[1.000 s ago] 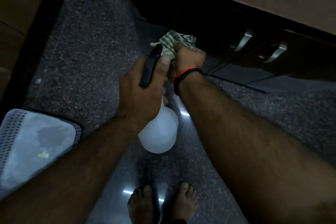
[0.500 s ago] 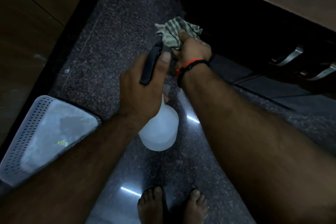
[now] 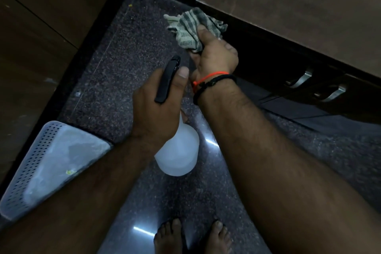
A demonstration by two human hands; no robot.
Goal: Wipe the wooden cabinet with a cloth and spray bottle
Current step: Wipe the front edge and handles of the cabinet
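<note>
1. Your left hand (image 3: 156, 109) is wrapped around the neck of one spray bottle (image 3: 177, 154); the thumb lies beside its black head, which points away from you, and the white body hangs below the hand, clear of the floor (image 3: 115, 80).
2. Your right hand (image 3: 214, 55) is bunched tight on one striped cloth (image 3: 191, 27), pressing it against the dark front of the cabinet (image 3: 299, 12) near its left corner, just under the brown top.
3. Two bands (image 3: 210, 80), one orange and one black, circle the right wrist.
4. Two metal handles (image 3: 317, 86) show on the cabinet front, to the right of the cloth and well apart from it.
5. One white perforated basket (image 3: 41, 163) stands on the floor at your left, partly hidden by the left forearm.
6. Your two bare feet (image 3: 193, 237) stand on the glossy speckled floor, below the bottle.
7. Brown wooden panels (image 3: 41, 27) fill the upper left.
</note>
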